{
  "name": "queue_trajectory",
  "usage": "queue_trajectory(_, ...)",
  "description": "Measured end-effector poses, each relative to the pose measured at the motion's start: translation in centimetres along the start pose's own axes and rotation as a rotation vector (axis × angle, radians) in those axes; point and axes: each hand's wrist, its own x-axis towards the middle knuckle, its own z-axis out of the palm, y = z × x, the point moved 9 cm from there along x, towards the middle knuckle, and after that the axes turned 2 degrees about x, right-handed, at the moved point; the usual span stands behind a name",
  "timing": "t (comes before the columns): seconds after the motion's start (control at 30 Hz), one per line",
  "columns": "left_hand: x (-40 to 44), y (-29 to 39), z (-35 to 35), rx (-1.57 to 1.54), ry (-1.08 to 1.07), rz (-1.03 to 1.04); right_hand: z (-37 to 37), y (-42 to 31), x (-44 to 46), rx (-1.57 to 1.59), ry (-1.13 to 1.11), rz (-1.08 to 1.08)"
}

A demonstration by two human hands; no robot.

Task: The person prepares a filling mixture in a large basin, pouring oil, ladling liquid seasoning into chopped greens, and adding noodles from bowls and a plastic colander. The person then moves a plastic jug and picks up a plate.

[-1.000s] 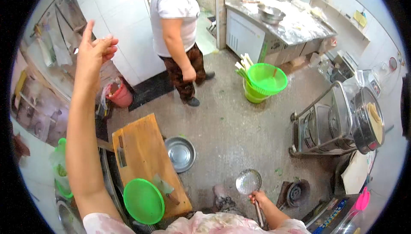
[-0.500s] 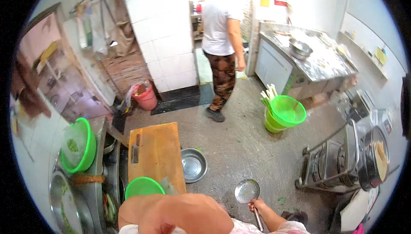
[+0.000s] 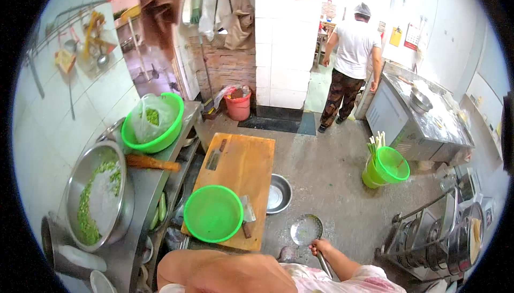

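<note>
At the bottom right, my right hand (image 3: 320, 247) is closed round the handle of a metal ladle (image 3: 307, 229), close to its wide round head. The ladle is over the floor, its handle running back toward my body. My left arm (image 3: 225, 269) is bent across the bottom of the view, and its hand does not show. Just beyond this arm, a green plastic basin (image 3: 213, 213) and a cleaver (image 3: 248, 211) rest on a wooden board (image 3: 235, 159).
A steel bowl with chopped greens (image 3: 99, 196) and a green basin (image 3: 155, 139) stand on the left counter. A metal basin (image 3: 279, 194) is on the floor. Right are a green bucket (image 3: 373, 178) and a rack of pans (image 3: 428, 234). A person (image 3: 353, 52) is by the doorway.
My view has swung left, bringing more of the left counter, board and green basin into sight. The person has walked farther off toward the doorway. The ladle stays in my right hand.
</note>
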Motion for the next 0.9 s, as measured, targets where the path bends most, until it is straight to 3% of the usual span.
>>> queue_trajectory(0.07,-0.4,2.3,2.2,0.048,-0.095,-0.103,2.6,0.6,-1.0,-0.082,-0.037,0.000)
queue_trajectory(0.23,-5.5,6.8,6.6,0.135,0.134,0.013,8.9,3.0,-3.5,-0.104,-0.097,-0.037)
queue_trajectory(0.43,-8.5,11.9,11.1,0.278,0.182,0.060,17.7,4.2,-8.7,-0.233,-0.214,0.004)
queue_trajectory(0.53,-10.1,15.0,11.4,0.352,0.160,-0.023,21.8,4.1,-8.3,-0.299,-0.310,-0.048)
queue_trajectory(0.63,-15.8,16.9,11.4,0.495,0.459,-0.122,26.6,2.7,-9.5,-0.642,-0.354,-0.067)
queue_trajectory(0.7,-19.4,17.1,11.3,0.512,0.707,-0.195,31.1,1.3,-12.0,-0.523,-0.465,-0.057)
queue_trajectory(0.77,-24.0,17.1,11.1,0.469,0.966,-0.261,36.4,-0.9,-14.4,-0.649,-0.411,-0.356)
queue_trajectory(0.87,-31.7,18.1,12.7,0.526,1.311,-0.273,42.7,1.6,-14.7,-0.615,-0.695,-0.078)
queue_trajectory(0.9,-34.9,18.6,14.0,0.587,1.472,-0.255,44.4,1.9,-15.2,-0.629,-0.679,-0.101)
